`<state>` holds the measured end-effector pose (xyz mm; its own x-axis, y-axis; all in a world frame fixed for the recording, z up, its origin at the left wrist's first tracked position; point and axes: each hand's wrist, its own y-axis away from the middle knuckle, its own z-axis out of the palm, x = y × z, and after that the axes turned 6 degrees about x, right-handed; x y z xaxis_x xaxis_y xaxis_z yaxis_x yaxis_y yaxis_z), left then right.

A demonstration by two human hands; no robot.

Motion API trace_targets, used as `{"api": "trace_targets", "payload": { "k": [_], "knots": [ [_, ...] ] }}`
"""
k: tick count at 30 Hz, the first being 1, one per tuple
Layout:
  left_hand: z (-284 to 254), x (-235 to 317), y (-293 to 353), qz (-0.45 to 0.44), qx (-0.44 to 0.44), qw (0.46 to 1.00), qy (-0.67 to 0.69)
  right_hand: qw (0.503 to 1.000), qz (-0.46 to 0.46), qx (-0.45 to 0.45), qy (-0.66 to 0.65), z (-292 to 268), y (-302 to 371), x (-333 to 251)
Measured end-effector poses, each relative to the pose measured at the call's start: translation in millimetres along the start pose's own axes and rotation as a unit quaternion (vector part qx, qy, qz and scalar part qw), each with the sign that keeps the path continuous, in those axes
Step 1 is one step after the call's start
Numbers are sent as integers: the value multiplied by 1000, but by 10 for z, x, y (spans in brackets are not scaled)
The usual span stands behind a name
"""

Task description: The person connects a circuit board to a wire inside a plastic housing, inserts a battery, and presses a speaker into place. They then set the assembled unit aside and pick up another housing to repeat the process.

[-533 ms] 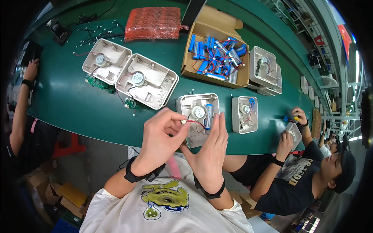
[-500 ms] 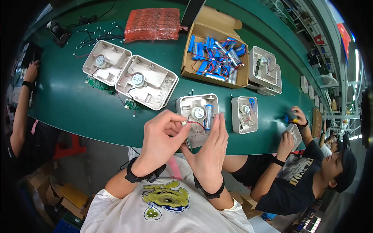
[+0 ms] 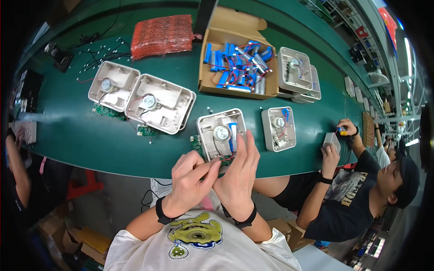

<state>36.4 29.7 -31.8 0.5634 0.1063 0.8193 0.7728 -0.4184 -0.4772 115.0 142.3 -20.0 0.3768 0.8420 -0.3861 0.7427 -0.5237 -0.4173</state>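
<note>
Before me a white plastic housing (image 3: pixel 203 121) lies open side up, with a round speaker (image 3: pixel 222 133) and a blue cylindrical battery (image 3: pixel 233 137) inside. My left hand (image 3: pixel 187 180) is closed in a pinch at the housing's near edge, on the battery's wire lead; the plug at its end is hidden by the fingers. Red wire runs to the fingertips, over a green circuit board (image 3: pixel 226 159). My right hand (image 3: pixel 238 183) has its fingers stretched along the housing's right side, over part of the battery, its thumb close to the left fingertips.
Left stand two more open housings (image 3: pixel 165 118) with speakers and boards. Behind, a cardboard box (image 3: pixel 205 86) holds several wired batteries, beside stacked housings (image 3: pixel 296 72). Another housing (image 3: pixel 270 135) is on the right. A co-worker (image 3: pixel 361 194) handles parts there; another's arm (image 3: pixel 18 162) is far left.
My left hand has lowered from above the housing to its near edge, taking the plug and wire down. My right hand has shifted slightly nearer me. The view has shifted a little.
</note>
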Motion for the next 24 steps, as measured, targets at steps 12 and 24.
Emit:
{"api": "trace_targets", "payload": {
  "k": [12,24],
  "knots": [
    [-119,-281,181,-51,-40,997,-50,995,49,26,-77,-348,-120,662],
    [-3,-407,69,-217,-60,974,-15,997,59,53,13,-127,-97,1224]
  ]
}}
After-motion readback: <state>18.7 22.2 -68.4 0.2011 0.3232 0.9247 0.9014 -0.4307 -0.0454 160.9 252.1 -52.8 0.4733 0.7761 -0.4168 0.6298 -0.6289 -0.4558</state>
